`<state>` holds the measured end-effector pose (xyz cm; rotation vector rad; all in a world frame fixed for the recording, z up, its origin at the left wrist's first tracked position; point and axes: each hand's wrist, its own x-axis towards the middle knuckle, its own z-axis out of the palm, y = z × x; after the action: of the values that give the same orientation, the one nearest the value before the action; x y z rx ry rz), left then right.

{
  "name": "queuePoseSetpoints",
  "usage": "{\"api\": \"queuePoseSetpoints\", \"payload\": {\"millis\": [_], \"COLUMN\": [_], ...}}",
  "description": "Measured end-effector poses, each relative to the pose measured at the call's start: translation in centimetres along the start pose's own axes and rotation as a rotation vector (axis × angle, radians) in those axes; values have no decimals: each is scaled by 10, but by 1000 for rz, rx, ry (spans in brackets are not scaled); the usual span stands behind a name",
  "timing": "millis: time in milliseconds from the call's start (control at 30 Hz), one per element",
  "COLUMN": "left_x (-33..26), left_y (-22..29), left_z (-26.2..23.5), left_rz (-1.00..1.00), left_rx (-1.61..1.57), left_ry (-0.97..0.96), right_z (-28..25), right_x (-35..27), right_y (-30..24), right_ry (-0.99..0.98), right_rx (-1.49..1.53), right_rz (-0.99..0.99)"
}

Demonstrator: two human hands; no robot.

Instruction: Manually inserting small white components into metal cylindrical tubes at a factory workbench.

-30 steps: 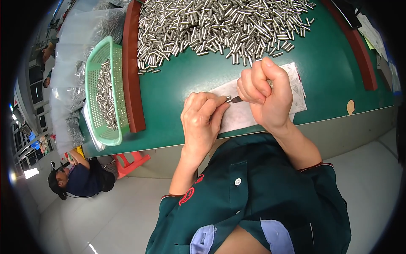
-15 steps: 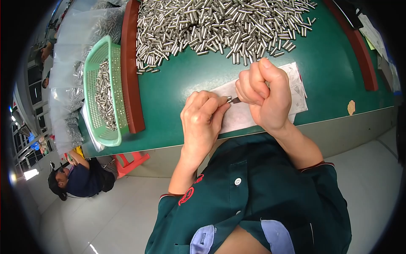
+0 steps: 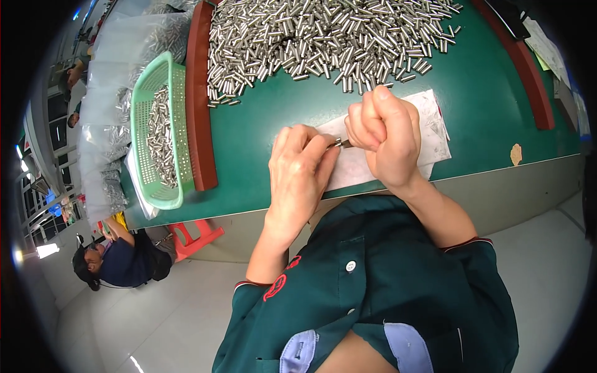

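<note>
Between the thumb and index finger of my left hand [image 3: 298,165] is a small shiny metal cylinder [image 3: 337,142]. My right hand [image 3: 393,140] is closed in a fist around a tool with a narrow dark blade [image 3: 346,143]; its handle is hidden in the fingers. The blade's tip meets the end of the cylinder, though whether it goes inside I cannot tell. Both hands are over a smudged white paper sheet [image 3: 429,118] on the green table. A big heap of similar metal cylinders [image 3: 329,37] lies beyond them.
Left of a red-brown rail [image 3: 200,124] stands a green plastic basket [image 3: 178,112] holding more cylinders. Clear bags [image 3: 102,143] of metal parts line the far left. Another red-brown rail [image 3: 528,74] bounds the right side. A person [image 3: 124,258] sits near a red stool [image 3: 199,239].
The hands keep nearly the same pose, with the blade still at the cylinder's end. The whole view has shifted slightly, so the basket and left rail appear a little farther right.
</note>
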<state>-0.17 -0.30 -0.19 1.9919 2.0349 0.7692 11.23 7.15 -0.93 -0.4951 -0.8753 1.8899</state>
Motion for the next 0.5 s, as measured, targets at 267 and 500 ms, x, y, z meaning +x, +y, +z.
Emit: {"api": "queuePoseSetpoints", "payload": {"millis": [267,500], "left_x": [8,15], "left_y": [-5,-9], "left_z": [3,0], "left_rz": [225,276], "left_rx": [200,174], "left_ry": [-13,-56], "right_z": [2,3], "right_x": [1,1], "right_y": [0,-2], "right_ry": [-9,14], "right_rx": [108,23], "right_rz": [-24,-34]}}
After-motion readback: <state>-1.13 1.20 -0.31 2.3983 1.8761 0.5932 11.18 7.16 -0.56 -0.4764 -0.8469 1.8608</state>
